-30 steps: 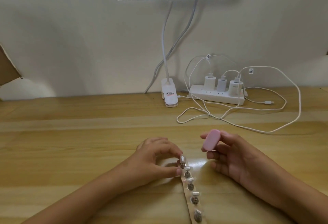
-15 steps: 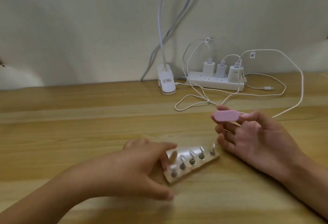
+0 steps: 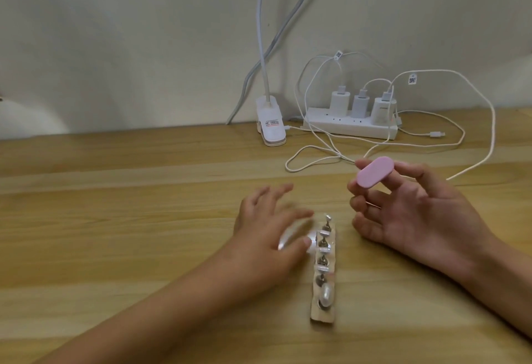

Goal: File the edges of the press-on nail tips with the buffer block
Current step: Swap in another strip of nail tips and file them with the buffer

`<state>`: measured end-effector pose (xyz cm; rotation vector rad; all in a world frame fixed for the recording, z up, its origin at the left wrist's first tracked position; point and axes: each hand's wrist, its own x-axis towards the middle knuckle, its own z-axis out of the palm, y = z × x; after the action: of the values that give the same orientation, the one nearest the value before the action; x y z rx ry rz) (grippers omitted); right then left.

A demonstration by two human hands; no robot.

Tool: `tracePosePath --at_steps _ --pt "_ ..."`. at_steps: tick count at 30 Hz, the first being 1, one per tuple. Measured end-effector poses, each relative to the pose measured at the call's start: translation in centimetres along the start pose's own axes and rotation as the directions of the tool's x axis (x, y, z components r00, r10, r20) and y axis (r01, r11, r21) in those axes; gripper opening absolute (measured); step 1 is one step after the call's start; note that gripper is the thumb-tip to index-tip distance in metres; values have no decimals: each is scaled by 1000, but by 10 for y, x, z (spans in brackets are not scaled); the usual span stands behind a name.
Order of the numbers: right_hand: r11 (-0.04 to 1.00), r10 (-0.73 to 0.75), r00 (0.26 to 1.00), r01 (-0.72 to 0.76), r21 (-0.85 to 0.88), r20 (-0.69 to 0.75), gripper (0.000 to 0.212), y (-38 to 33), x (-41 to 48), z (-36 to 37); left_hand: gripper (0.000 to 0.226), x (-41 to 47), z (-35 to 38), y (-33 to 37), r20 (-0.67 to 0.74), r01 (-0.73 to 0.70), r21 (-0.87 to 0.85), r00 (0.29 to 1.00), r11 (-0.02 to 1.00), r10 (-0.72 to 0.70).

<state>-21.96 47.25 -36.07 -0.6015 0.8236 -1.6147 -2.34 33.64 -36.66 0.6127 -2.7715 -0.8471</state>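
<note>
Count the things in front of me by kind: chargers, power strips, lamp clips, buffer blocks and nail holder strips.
chargers: 3
power strip: 1
lamp clip: 1
buffer block: 1
nail holder strip: 1
Total: 7

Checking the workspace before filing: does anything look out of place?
Nothing spilled or broken. Only the white charger cables sprawl in loose loops over the desk, close behind the right hand holding the buffer block.
</note>
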Motion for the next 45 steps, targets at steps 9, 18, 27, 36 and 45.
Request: tracePosePath --at_steps 9,18,27,36,45 --pt "994 88 989 -80 -70 119 58 1 -1 0 17 -7 6 -1 -72 -75 -58 995 996 71" --pt "994 104 982 -100 -32 159 56 1 -3 -2 54 1 6 -7 21 -200 66 980 978 199" --pt "992 73 991 -61 -108 110 51 2 -4 1 29 -23 8 -7 -76 -178 -50 982 983 174" --pt "411 -564 821 371 -833 87 33 29 -15 27 11 -17 1 -9 24 -211 -180 975 961 219" --pt "125 -581 724 531 -838 372 36 39 -20 27 9 -13 4 -10 23 -41 -630 997 775 70"
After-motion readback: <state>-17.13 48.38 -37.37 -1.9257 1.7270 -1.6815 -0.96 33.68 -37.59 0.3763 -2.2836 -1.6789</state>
